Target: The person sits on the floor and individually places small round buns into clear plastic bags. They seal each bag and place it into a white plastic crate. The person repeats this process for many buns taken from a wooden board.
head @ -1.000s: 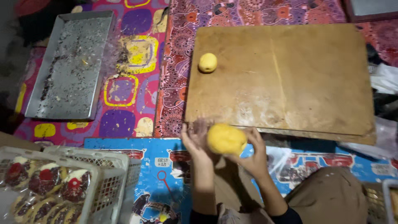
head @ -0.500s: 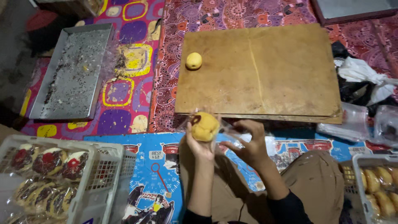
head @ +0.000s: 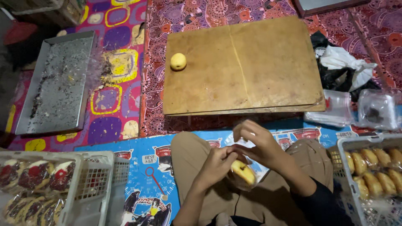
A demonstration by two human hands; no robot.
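Bagging is under way: both hands, left [head: 215,165] and right [head: 259,146], pinch a clear bag [head: 240,178] around a bun [head: 243,171] over the lap; sealing calls for a firm twist.

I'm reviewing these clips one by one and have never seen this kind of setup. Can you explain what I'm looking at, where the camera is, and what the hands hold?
There is no machine here: a person sits on the floor, and the single camera is worn on their head, looking down at their own hands. The left hand and right hand meet over the lap, both holding a yellow bun that sits in a clear plastic wrapper. Ahead lies a low wooden board with one more small bun on it. To the left is a grey metal tray with dark crumbs. White baskets stand at both sides: the left basket holds wrapped, dark-topped pastries, the right basket plain golden buns.
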